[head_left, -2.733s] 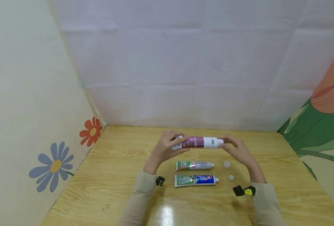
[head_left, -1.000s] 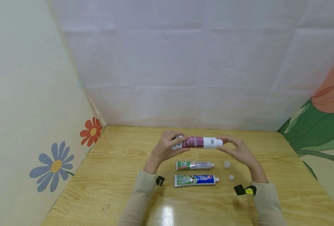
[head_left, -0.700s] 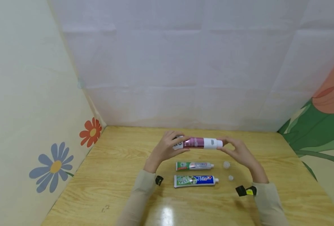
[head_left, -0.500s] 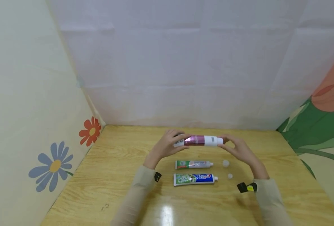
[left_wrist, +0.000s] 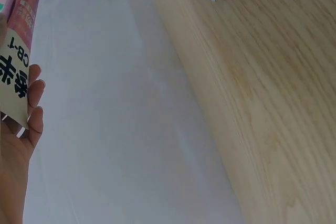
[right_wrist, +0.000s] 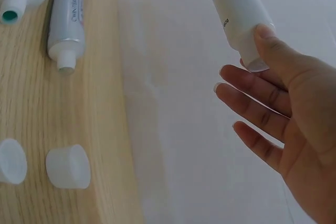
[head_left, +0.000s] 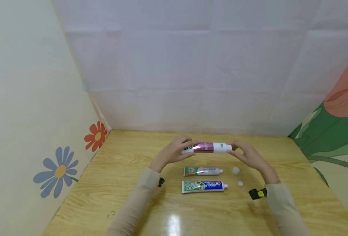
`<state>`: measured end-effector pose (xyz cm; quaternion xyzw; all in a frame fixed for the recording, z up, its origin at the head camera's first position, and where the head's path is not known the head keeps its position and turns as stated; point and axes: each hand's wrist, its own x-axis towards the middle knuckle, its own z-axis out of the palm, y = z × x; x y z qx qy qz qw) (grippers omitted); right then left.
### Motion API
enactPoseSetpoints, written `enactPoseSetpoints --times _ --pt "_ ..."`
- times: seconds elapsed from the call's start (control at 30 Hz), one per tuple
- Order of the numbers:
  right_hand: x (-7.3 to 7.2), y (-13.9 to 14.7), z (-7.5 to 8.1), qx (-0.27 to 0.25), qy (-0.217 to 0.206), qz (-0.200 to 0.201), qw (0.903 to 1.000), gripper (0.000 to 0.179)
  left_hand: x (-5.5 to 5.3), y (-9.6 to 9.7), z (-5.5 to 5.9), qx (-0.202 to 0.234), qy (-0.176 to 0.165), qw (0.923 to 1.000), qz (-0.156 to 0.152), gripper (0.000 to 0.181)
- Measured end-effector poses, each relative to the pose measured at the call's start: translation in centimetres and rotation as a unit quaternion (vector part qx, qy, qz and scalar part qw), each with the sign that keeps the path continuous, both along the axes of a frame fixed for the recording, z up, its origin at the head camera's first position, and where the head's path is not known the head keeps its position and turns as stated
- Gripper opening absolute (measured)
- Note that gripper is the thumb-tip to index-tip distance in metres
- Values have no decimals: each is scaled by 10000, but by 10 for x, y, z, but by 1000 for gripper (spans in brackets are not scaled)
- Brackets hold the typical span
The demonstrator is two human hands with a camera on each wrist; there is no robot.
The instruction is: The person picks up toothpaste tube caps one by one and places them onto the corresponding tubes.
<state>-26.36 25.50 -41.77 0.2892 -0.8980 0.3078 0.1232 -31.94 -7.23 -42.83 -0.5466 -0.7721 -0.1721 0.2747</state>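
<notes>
A pink and white tube [head_left: 206, 147] is held level above the wooden table [head_left: 126, 183]. My left hand [head_left: 178, 150] grips its crimped tail end [left_wrist: 18, 51]. My right hand [head_left: 238, 151] is at the white cap end [right_wrist: 239, 11], thumb [right_wrist: 265, 38] pressed on the cap, the other fingers spread below it. Two more tubes lie on the table below, a green and white tube [head_left: 201, 171] and a blue and green tube [head_left: 203, 186], both with bare nozzles [right_wrist: 65, 61]. Two loose white caps [head_left: 235, 170] [head_left: 240, 184] lie to their right.
White sheeting [head_left: 191, 82] closes the back of the table. A flowered panel [head_left: 59, 170] stands at the left and a green and orange panel [head_left: 333, 131] at the right. A light glare [head_left: 174, 224] shows on the near table.
Both hands keep hold of the pink tube in nearly the same spot. The tube has rolled a little about its length, and my forearms have shifted slightly.
</notes>
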Motion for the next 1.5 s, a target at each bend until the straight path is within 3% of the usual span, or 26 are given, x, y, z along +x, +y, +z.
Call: enactPoseSetpoints --times 0.13,0.53,0.7,0.9,1.3,1.5 --pt "-5 2 -4 97 -189 -43 9998 27 -7 1 -4 -92 -67 9999 -107 51" --pt "-17 4 -15 235 -509 -47 9984 26 -20 -2 -18 -417 -377 9984 -54 55" --pt "-22 5 -20 250 -613 -5 9978 26 -24 -3 -22 -633 -610 9960 146 57" --pt "-29 7 -28 225 -828 110 9963 24 -27 -6 -28 -1095 -1106 9862 562 55" --pt "-36 11 -42 315 -921 130 9952 24 -36 -6 -40 -1355 -1736 9727 727 57" --pt "-40 12 -48 479 -1013 131 9936 26 -36 -5 -44 -1555 -2273 9570 909 59"
